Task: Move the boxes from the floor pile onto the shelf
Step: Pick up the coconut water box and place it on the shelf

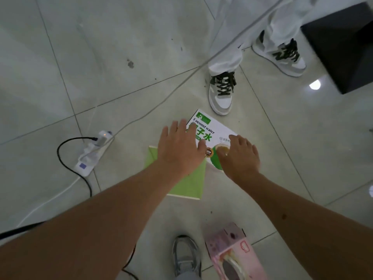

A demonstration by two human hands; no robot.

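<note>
We are counting two boxes on the tiled floor: a coconut water box lying flat, its long axis running from upper left to lower right, and a pink box near our grey shoe, cut off at the bottom edge; our left hand is spreading flat over the carton with fingers straight, our right hand is curling loosely at its right end, and we cannot tell whether it is gripping; our arms are hiding much of the carton's green side.
</note>
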